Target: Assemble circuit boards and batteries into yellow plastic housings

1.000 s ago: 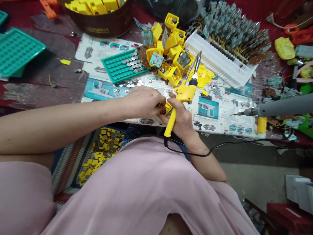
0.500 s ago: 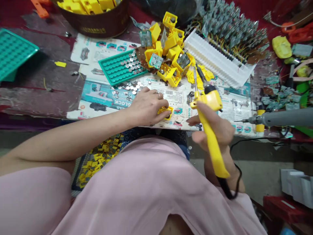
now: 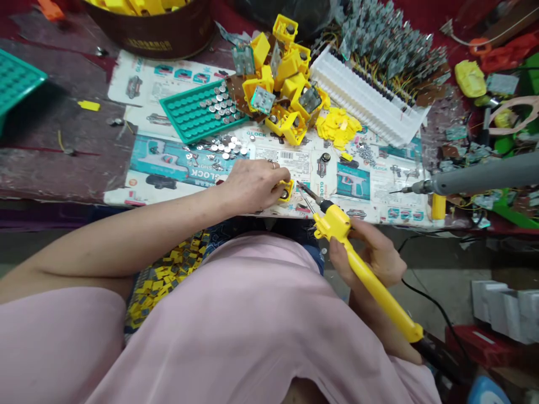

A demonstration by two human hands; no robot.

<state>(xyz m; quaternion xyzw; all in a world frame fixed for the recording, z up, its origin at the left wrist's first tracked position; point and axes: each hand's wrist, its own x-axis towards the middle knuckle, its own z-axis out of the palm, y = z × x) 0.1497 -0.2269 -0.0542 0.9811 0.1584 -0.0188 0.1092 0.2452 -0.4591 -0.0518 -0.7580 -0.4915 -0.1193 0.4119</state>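
Note:
My left hand [image 3: 256,184] rests at the front of the table, its fingers closed on a small yellow plastic housing [image 3: 287,191] with a round metal part inside. Most of the housing's left side is hidden under the fingers. In my right hand [image 3: 373,252] is a yellow soldering gun [image 3: 337,223] with a dark tip and a thin metal feed tube. Its tip points left, just beside the housing; I cannot tell whether they touch. Behind my left hand lie loose silver button cells [image 3: 227,147] and a teal tray [image 3: 189,120] partly filled with such discs.
Yellow housings [image 3: 295,84] and small yellow pieces [image 3: 338,127] are heaped behind. A white rack [image 3: 366,101] holds wired circuit boards [image 3: 387,42]. A grey electric screwdriver [image 3: 484,175] juts in from the right. A brown tub [image 3: 155,33] stands at back left.
My right hand has turned the soldering gun from upright to leaning left and lowered its tip beside the yellow housing. My left hand keeps its hold. The whole view has shifted slightly.

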